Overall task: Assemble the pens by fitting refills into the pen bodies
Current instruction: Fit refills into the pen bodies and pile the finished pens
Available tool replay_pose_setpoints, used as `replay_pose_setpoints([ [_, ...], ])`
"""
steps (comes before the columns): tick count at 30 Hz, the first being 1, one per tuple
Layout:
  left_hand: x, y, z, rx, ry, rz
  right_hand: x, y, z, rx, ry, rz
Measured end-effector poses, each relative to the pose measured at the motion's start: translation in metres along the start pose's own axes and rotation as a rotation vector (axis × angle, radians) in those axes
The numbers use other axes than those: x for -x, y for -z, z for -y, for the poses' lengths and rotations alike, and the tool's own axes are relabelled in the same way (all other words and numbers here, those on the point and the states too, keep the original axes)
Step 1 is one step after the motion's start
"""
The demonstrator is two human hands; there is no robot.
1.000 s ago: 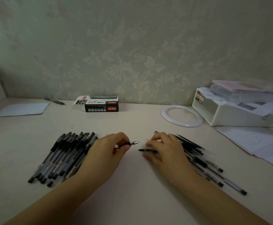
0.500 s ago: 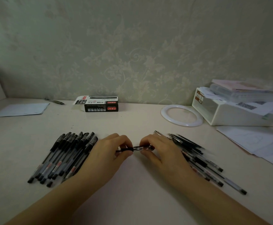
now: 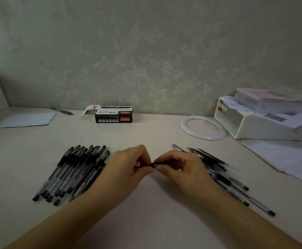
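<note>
My left hand [image 3: 127, 169] pinches the black grip end of a pen [image 3: 147, 165] held level above the table's middle. Fingertip to fingertip with it, my right hand [image 3: 180, 168] pinches the pen's other part [image 3: 164, 164]; the two pieces meet between the thumbs. Most of the pen is hidden by my fingers. Several capped black pens [image 3: 74, 169] lie side by side at the left. A loose heap of pen bodies and refills [image 3: 224, 177] lies at the right, partly behind my right hand.
A black pen box [image 3: 114, 115] stands by the wall, a single pen [image 3: 62, 110] and a paper sheet [image 3: 26, 119] at far left. A white ring [image 3: 182, 126], a white storage box [image 3: 265, 124] with papers, and loose sheets [image 3: 290, 159] fill the right.
My hands came together from about a pen tip's gap apart. The separate pieces each hand held now meet end to end between the fingertips.
</note>
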State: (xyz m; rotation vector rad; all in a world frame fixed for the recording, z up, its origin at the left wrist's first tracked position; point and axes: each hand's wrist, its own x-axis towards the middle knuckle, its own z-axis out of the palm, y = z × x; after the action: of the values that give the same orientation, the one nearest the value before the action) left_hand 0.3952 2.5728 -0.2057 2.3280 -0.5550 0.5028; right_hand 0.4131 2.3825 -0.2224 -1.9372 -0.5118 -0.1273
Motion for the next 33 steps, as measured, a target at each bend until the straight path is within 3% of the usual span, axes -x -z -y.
replay_pose_setpoints([
  [10, 0.001, 0.0, 0.001, -0.022, -0.049, -0.022, 0.0, -0.002, 0.003, 0.035, 0.043, -0.03],
  [15, -0.001, 0.005, 0.005, -0.122, -0.021, -0.084, 0.001, -0.01, 0.001, 0.236, 0.104, -0.15],
  [23, -0.007, 0.037, 0.022, -0.345, 0.308, -0.307, 0.0, -0.002, -0.008, 0.271, 0.1, -0.21],
  [29, -0.002, 0.045, 0.04, -0.541, 0.523, -0.093, 0.0, -0.002, -0.01, 0.353, 0.143, -0.233],
  [33, -0.001, 0.046, 0.042, -0.593, 0.577, 0.0, 0.0, 0.001, -0.011, 0.435, 0.136, -0.263],
])
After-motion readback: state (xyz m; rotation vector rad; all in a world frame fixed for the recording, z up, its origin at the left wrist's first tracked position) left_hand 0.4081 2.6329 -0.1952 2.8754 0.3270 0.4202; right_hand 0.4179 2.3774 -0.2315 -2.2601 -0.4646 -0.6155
